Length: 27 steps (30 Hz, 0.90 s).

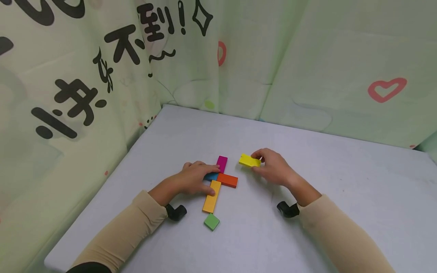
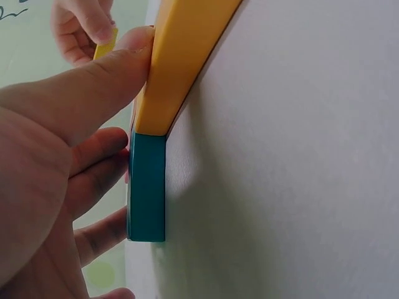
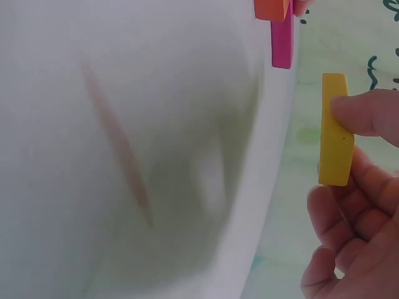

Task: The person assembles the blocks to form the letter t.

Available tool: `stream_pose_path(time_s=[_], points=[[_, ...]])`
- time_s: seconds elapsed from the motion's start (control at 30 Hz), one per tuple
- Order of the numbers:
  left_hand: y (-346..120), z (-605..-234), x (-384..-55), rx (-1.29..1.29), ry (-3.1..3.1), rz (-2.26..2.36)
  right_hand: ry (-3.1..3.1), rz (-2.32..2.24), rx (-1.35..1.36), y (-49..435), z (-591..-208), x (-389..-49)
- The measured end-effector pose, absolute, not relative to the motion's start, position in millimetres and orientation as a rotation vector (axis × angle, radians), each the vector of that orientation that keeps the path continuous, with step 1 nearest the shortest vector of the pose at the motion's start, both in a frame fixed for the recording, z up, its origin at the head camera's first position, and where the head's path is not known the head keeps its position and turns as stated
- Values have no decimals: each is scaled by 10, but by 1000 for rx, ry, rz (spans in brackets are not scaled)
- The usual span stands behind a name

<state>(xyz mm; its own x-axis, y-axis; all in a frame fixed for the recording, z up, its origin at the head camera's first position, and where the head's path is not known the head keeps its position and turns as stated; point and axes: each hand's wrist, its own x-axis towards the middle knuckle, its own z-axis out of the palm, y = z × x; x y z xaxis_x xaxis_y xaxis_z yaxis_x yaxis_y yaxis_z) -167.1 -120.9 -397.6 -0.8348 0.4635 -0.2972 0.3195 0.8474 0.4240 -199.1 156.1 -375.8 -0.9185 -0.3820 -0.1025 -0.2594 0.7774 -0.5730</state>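
My right hand pinches a yellow block between thumb and fingers, over the table right of the other blocks. In the right wrist view the thumb presses on the yellow block. My left hand rests over the laid-out blocks, its fingers extended. Its thumb touches the amber block, and its fingers lie by the blue block and the magenta block. An orange-red block juts right from the blue one. In the left wrist view the blue block meets the amber block's end.
A green square block lies just below the amber block's near end. All of this is on a white table. A pale printed curtain hangs along the far and left sides of the table.
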Motion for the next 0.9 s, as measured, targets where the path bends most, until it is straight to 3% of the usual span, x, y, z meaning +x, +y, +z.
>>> stream_pose_path(time_s=[0.9], points=[[-1206,-3975,-1654,594,2649,494,2720,-873,-661,1537,-3767,-1436]])
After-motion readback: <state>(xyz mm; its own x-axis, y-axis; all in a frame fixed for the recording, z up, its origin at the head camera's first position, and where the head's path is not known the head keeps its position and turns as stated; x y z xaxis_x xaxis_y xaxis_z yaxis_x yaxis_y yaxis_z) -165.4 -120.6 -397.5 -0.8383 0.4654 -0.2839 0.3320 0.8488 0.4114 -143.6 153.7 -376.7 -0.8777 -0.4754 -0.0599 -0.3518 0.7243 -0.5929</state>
